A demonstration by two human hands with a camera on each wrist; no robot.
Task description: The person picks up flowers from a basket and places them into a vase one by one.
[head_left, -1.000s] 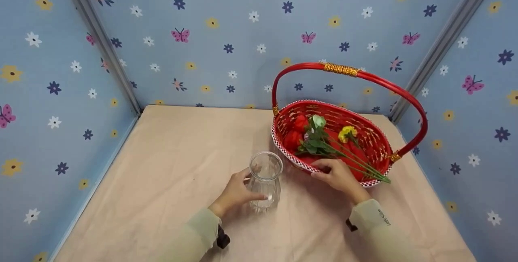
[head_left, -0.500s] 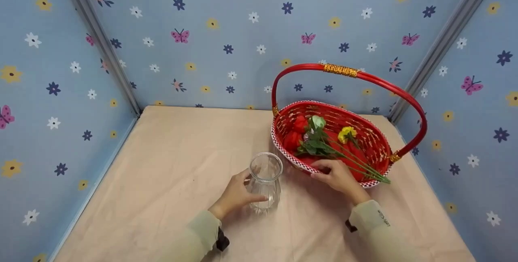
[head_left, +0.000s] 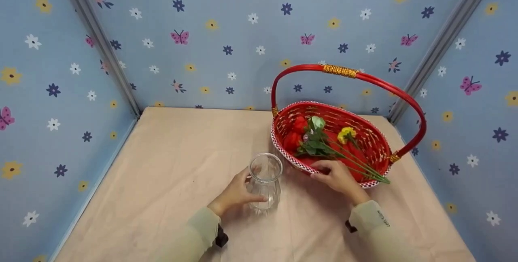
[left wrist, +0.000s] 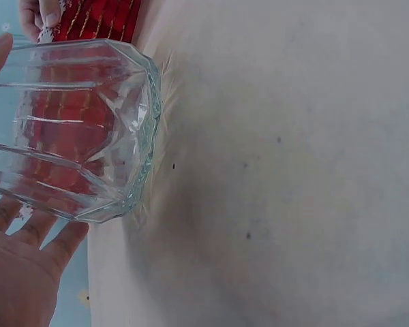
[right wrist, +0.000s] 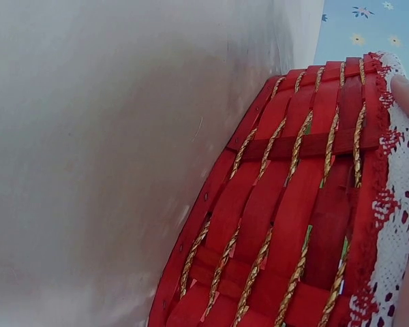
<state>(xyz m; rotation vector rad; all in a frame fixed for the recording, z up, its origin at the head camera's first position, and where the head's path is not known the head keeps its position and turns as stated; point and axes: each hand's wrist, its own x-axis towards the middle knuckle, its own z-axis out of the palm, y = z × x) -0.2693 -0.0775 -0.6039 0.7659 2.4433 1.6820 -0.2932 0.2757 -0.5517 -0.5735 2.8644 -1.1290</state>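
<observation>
A clear ribbed glass vase (head_left: 265, 183) with a round mouth stands upright on the cloth. My left hand (head_left: 234, 192) is around its left side, thumb in front and fingers behind; the left wrist view has the spread fingers (left wrist: 31, 231) against the glass. With thumb outside and fingers over the edge, my right hand (head_left: 339, 178) grips the near rim of a red woven basket (head_left: 288, 156). White lace trims that rim, and the right wrist view shows gold cord through the basket's side (right wrist: 286, 204). Inside lie red flowers (head_left: 293, 141), a pale green flower (head_left: 318, 123) and a yellow flower (head_left: 347, 134).
Green stems (head_left: 366, 169) stick out over the basket's near right rim. A tall red handle (head_left: 388, 86) with gold wrapping arches over the basket. Patterned blue panels (head_left: 202, 51) enclose the back and sides of the cloth-covered table (head_left: 162, 165).
</observation>
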